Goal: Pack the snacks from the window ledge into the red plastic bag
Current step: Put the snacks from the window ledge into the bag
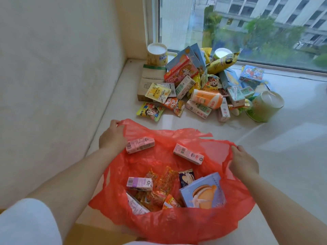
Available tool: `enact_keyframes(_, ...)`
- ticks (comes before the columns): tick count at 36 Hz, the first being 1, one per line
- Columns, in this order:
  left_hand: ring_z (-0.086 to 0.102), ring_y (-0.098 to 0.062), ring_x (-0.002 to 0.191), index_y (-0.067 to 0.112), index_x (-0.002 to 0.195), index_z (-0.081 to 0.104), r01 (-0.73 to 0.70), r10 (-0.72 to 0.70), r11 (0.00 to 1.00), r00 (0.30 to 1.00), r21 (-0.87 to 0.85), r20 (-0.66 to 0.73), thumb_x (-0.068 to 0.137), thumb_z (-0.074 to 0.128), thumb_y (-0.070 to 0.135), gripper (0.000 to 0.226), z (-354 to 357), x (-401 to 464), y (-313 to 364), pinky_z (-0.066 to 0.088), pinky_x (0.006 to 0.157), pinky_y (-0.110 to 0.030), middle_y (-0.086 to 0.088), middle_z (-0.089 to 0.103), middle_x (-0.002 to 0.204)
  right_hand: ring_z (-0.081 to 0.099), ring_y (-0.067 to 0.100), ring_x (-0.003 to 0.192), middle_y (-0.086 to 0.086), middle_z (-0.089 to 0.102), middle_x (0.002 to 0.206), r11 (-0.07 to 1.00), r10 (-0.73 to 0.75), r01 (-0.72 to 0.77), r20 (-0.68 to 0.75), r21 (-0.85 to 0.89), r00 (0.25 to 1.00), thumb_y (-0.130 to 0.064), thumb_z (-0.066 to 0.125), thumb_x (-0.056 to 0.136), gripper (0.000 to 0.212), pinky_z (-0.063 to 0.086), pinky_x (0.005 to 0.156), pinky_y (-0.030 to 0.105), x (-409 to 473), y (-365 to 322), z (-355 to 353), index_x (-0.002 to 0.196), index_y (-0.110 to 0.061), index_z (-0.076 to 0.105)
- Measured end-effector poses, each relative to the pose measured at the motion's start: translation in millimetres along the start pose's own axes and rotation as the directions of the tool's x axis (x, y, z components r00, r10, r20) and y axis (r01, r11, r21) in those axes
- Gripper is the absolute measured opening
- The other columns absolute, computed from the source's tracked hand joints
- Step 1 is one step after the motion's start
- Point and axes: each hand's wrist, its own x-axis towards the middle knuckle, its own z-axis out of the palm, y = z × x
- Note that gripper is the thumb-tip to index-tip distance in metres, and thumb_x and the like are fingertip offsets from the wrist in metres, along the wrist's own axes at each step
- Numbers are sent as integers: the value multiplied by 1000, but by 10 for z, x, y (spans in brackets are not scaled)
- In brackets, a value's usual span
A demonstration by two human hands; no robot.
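The red plastic bag lies spread open on the white window ledge in front of me. My left hand pinches its far left rim, and my right hand pinches its right rim. Inside lie two pink cartons, a purple-and-white carton, orange snack packets and a blue biscuit box. Beyond the bag, a pile of snacks sits by the window: boxes, packets, small cartons and an orange bottle.
Paper tubs stand in the pile at the back left, back middle and right. A white wall borders the ledge on the left, and the window glass closes the far side.
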Motion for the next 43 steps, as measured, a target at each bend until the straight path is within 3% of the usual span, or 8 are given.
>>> enact_keyframes(7,35,-29,128,31,105,71,-301,295,947,953,112,70,81,65,31,25,-31,293,108,43,98,-46,-2,40,142,45,27,123,0,47,139,979,-204,204,-89,-7,975,-44,53,79,32,36,100,41,184,-275,-70,103,-34,71)
enact_keyframes(14,49,-22,114,26,88,70,-689,720,656,694,308,20,60,78,24,29,133,606,366,48,85,-43,1,63,120,61,30,109,4,62,124,713,-701,665,-204,-223,684,-41,46,72,39,37,98,44,482,-1079,-168,96,-25,72)
enact_keyframes(18,50,-20,122,23,122,60,-670,666,705,738,235,106,82,58,18,40,266,826,486,34,100,-39,5,58,130,52,24,124,1,55,135,724,-683,638,-147,-263,715,-32,55,83,33,32,109,47,796,-1469,-113,105,-12,71)
enact_keyframes(22,48,-17,123,32,127,52,-550,420,789,809,275,411,91,44,19,38,380,1049,498,29,103,-35,8,56,130,43,27,128,8,49,138,897,-431,442,256,15,865,-31,37,98,42,34,106,38,1136,-1679,35,137,-16,45)
enact_keyframes(26,55,-16,116,36,117,62,-389,228,913,736,122,638,87,51,26,33,566,1281,420,45,96,-29,8,60,126,57,26,103,11,61,120,942,-300,332,554,46,776,-34,44,96,35,46,83,29,1395,-1737,205,117,-11,60)
enact_keyframes(29,58,-18,106,32,99,68,-191,204,978,766,-88,610,85,58,33,18,624,1450,496,48,91,-30,3,65,116,58,20,77,7,66,93,961,-266,219,340,169,902,-33,47,93,26,42,58,25,1601,-1742,178,94,-14,64)
enact_keyframes(34,57,-17,96,28,91,65,-103,166,974,931,-202,326,87,56,42,16,641,1750,698,44,74,-29,6,64,106,55,25,103,5,58,110,950,-291,300,-108,88,951,-37,49,91,31,46,76,34,1970,-1912,16,107,-14,62)
enact_keyframes(43,37,-21,127,19,135,40,-108,104,977,994,-185,-29,76,67,57,74,663,2425,1074,36,101,-33,-5,39,137,31,26,132,6,30,146,890,-453,456,-148,-13,879,-45,66,77,84,36,104,40,2417,-2235,43,145,-18,26)
